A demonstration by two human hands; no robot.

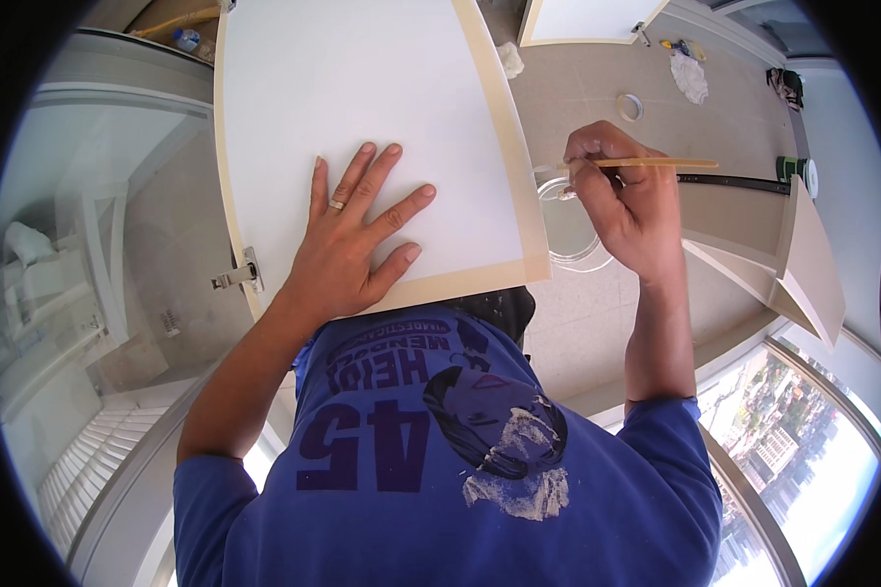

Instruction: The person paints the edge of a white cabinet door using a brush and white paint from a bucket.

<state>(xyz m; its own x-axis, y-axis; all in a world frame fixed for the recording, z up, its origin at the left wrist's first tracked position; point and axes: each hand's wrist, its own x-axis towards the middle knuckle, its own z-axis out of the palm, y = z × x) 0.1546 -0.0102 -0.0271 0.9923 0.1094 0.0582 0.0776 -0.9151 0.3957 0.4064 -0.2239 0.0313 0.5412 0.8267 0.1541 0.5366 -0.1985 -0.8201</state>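
A white cabinet door (362, 73) lies in front of me, its edges bordered with beige masking tape (504, 127). My left hand (362, 215) rests flat on the door near its close end, fingers spread, a ring on one finger. Just off the door's right edge, my right hand (626, 196) pinches a thin paintbrush (695, 163) with a wooden handle. The brush lies nearly level, its pale tip pointing left toward the taped edge; whether it touches is too small to tell. Beneath that hand stands a round clear container (582, 262), partly hidden by it.
A metal hinge (235, 275) sticks out from the door's left edge. Another taped white panel (582, 20) lies at the far right. On the floor are a tape roll (629, 107) and a white cloth (690, 78). Beige boards (803, 259) and a green-and-white tub (798, 174) stand at right.
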